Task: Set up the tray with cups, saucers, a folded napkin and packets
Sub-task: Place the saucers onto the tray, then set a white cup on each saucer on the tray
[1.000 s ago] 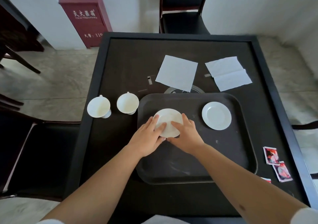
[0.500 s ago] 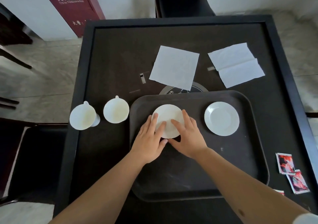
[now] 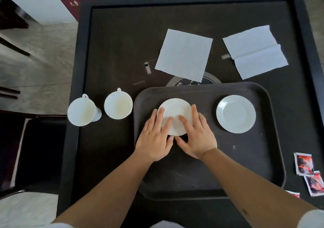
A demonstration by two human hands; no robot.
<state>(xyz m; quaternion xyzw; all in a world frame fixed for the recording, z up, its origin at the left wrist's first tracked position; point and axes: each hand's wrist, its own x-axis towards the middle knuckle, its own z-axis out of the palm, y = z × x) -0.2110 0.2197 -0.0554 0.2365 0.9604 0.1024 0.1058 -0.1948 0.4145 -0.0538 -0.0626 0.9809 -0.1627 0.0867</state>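
Head view looks down on a dark square table (image 3: 114, 40) with a raised black rim. On its near half lies a dark rectangular tray (image 3: 210, 166) with rounded corners. Beyond the tray, 2 white napkins lie flat on the table: the left napkin (image 3: 184, 54) is a smooth square, the right napkin (image 3: 256, 50) shows creases. On the tray sit 2 white saucers. The right saucer (image 3: 235, 113) lies alone in the far right part. The left saucer (image 3: 175, 113) lies in the far left part, under both hands. The left hand (image 3: 154, 140) lies flat, fingers spread on the saucer's left side; the right hand (image 3: 196, 136) lies flat on its right side, and the thumbs nearly meet at its near edge. Left of the tray, 2 white cups (image 3: 118, 104) stand side by side on the table. Red packets (image 3: 304, 163) lie just right of the tray's near corner.
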